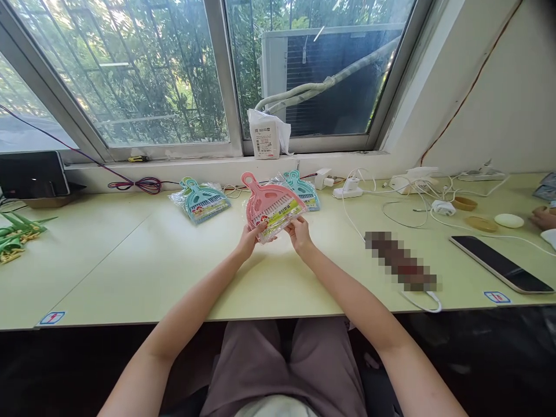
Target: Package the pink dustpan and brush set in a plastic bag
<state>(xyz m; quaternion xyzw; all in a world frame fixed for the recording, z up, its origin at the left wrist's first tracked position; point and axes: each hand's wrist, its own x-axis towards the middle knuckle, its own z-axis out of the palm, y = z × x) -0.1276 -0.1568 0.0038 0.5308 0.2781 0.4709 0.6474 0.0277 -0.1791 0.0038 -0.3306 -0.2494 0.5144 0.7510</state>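
Note:
A pink dustpan and brush set (271, 200) in clear plastic wrap is raised above the table, tilted, its handle toward the upper left. My left hand (249, 238) grips its lower left corner, the thumb on the front face. The fingers of my right hand (299, 233) pinch the wrap along its lower right edge. Behind it, partly covered, is a wrapped turquoise dustpan set (306, 188). Farther left lies a green and blue wrapped dustpan set (204, 200), touched by neither hand.
On the right are a phone (501, 263), tangled white cables and chargers (348, 187), a blurred-out object (402, 263) and another person's hand (544, 218). A tablet (32, 175) and green plant pieces (19, 234) are at left. A wrapped packet (266, 138) stands on the windowsill.

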